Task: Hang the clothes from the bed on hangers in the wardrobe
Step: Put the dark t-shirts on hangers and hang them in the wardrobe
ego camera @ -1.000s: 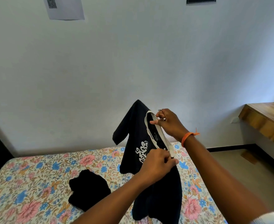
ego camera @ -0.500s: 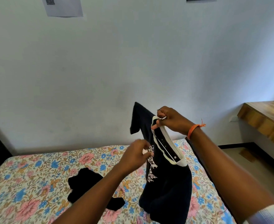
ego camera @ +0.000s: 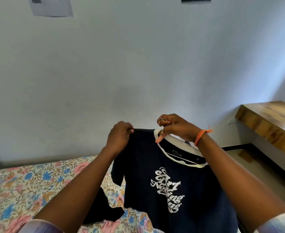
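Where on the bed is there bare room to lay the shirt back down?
The floral bedsheet lies bare on its left part, between the wall and the left arm. It is crowded nearer the middle: a black garment lies there, and the navy T-shirt hangs over the bed's right part.

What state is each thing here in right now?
Navy T-shirt with white lettering: held up, front showing.
Thin metal hanger: partly visible inside the collar.
Black garment: crumpled on the floral bed.
Left hand: pinches the shoulder.
Right hand: grips the hanger's hook.
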The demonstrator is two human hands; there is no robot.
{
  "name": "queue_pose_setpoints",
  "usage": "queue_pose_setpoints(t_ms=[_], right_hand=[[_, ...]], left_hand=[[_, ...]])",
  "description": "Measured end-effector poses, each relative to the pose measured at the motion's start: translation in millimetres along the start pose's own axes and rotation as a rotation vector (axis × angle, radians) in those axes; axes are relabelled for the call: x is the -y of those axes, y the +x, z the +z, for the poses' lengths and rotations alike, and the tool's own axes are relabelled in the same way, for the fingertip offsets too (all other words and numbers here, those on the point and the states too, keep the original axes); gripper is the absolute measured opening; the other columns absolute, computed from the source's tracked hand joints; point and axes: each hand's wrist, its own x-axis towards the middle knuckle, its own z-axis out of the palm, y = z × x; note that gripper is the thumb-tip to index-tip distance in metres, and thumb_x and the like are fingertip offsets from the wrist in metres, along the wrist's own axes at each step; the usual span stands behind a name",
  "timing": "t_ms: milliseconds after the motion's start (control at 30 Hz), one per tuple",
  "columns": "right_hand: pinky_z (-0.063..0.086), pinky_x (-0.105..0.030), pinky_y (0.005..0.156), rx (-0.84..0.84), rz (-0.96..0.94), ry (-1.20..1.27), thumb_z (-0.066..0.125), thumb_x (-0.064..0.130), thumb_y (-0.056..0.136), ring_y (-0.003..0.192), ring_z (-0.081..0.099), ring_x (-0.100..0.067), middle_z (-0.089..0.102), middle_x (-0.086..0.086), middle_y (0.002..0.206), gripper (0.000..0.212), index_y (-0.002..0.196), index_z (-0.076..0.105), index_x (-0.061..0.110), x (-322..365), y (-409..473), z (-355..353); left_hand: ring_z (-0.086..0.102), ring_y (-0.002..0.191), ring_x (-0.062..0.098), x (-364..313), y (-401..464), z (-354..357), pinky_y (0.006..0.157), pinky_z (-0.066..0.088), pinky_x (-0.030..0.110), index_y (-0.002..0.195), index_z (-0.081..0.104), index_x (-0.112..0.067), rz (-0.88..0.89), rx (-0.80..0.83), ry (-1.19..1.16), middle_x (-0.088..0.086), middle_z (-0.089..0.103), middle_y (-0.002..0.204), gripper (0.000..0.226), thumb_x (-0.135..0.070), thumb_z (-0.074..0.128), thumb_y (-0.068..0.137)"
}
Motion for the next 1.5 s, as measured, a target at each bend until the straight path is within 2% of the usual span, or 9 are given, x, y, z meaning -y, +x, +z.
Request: queue_pose_setpoints(t_ms=[133, 300, 767, 933, 1067, 1233, 1333, 1433, 1500], right_hand=[[0.04, -0.012, 0.062, -0.019, 0.003, -0.039, 0.05, -0.013, 0.072, 0.07, 0.035, -0.022, 0.031, -0.013, 0.08, 0.032, 0.068, 0.027, 0.009, 1, -7, -5], [0.041, -0.014, 0.055, -0.07, 0.034, 0.044, 0.051, -0.02, 0.079, 0.083, 0.073, -0.034, 0.021, -0.018, 0.083, 0.047, 0.071, 0.018, 0.012, -7, -15, -16], [0.046, -0.008, 0.057, -0.167, -0.033, 0.116, 0.048, -0.024, 0.079, 0.091, 0.063, -0.059, 0.023, -0.026, 0.077, 0.046, 0.069, 0.018, 0.009, -11, -20, -19], [0.056, -0.028, 0.09, -0.255, -0.018, 0.078, 0.055, -0.019, 0.074, 0.083, 0.057, -0.066, 0.022, -0.017, 0.069, 0.041, 0.066, 0.024, 0.006, -28, -23, -45], [0.048, -0.049, 0.105, -0.24, 0.025, 0.094, 0.065, -0.007, 0.067, 0.073, 0.047, -0.037, 0.023, -0.004, 0.066, 0.042, 0.067, 0.024, 0.005, -34, -30, -57], [0.046, -0.025, 0.081, -0.203, 0.128, -0.066, 0.08, 0.0, 0.075, 0.075, 0.046, -0.023, 0.045, -0.004, 0.077, 0.036, 0.086, 0.05, -0.018, -35, -27, -73], [0.043, -0.015, 0.078, -0.161, 0.126, -0.115, 0.076, 0.007, 0.083, 0.074, 0.058, 0.014, 0.06, 0.015, 0.079, 0.048, 0.112, 0.052, -0.022, -38, -29, -86], [0.05, -0.027, 0.089, -0.123, 0.108, -0.149, 0.073, 0.005, 0.085, 0.079, 0.062, 0.015, 0.067, 0.026, 0.073, 0.027, 0.087, 0.056, -0.015, -39, -32, -95], [0.053, -0.041, 0.097, -0.13, 0.059, -0.129, 0.071, -0.001, 0.083, 0.096, 0.069, -0.002, 0.076, 0.005, 0.091, 0.034, 0.064, 0.044, 0.007, -41, -33, -101]], left_hand=[[0.067, 0.093, 0.018, 12, 6, -6, 0.085, 0.052, 0.032, 0.099, 0.078, -0.016, 0.085, 0.086, -0.017, 0.002, 0.073, 0.098, 0.019, -0.011, 0.06, 0.094], [0.068, 0.085, 0.012, 26, 14, -20, 0.083, 0.056, 0.042, 0.092, 0.078, -0.023, 0.115, 0.055, 0.012, -0.008, 0.075, 0.088, 0.018, -0.015, 0.062, 0.094], [0.063, 0.103, 0.013, -18, 14, -21, 0.091, 0.049, 0.033, 0.108, 0.074, -0.02, 0.287, 0.146, 0.037, -0.005, 0.072, 0.108, 0.019, -0.017, 0.062, 0.094], [0.066, 0.089, 0.002, -18, 17, -20, 0.082, 0.053, 0.023, 0.1, 0.077, -0.021, 0.214, 0.144, -0.141, -0.013, 0.072, 0.093, 0.019, -0.01, 0.065, 0.092], [0.067, 0.089, 0.005, -15, 16, -12, 0.081, 0.055, 0.024, 0.1, 0.077, -0.017, 0.2, 0.066, -0.153, -0.007, 0.074, 0.094, 0.018, -0.007, 0.065, 0.092], [0.069, 0.09, 0.014, -20, 12, 6, 0.079, 0.053, 0.023, 0.106, 0.075, -0.011, 0.218, -0.047, -0.081, 0.002, 0.075, 0.1, 0.018, -0.007, 0.063, 0.093], [0.068, 0.094, 0.021, -28, 12, 16, 0.083, 0.053, 0.03, 0.106, 0.075, -0.01, 0.189, -0.154, -0.075, 0.005, 0.074, 0.101, 0.019, -0.006, 0.062, 0.093], [0.061, 0.102, 0.026, -44, 11, 29, 0.089, 0.051, 0.039, 0.112, 0.07, -0.013, 0.145, -0.29, 0.02, 0.005, 0.07, 0.11, 0.021, -0.009, 0.061, 0.094], [0.057, 0.103, 0.026, -63, 9, 38, 0.088, 0.049, 0.043, 0.114, 0.065, -0.016, 0.15, -0.351, 0.072, 0.004, 0.064, 0.112, 0.023, -0.014, 0.064, 0.091]])
